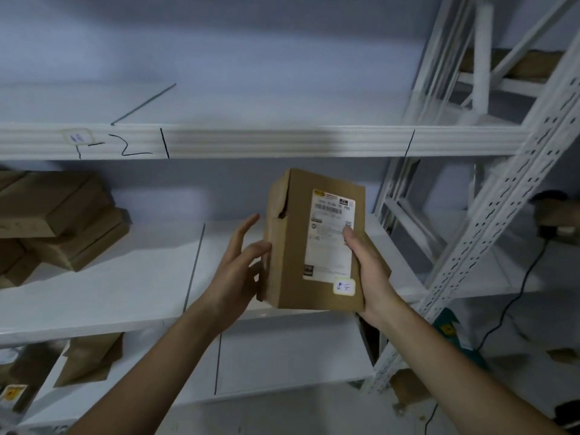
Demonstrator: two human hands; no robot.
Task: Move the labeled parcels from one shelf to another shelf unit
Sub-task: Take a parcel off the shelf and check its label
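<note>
Both bare forearms reach up and forward. The right hand [368, 265] has its grip closed around the brown cardboard parcel [298, 246], thumb pressed on its front. The left hand [233, 265] rests open against the parcel's left side, fingers spread.

Two bare forearms in view, no sleeves, cuffs or gloves anywhere up to the frame's lower edge. L hand [233, 271] and R hand [372, 271] carry no rings, watch, bands or wraps that I can make out; fingers [248, 227] long and slim, nails short, unpainted as far as the blur lets me tell.
</note>
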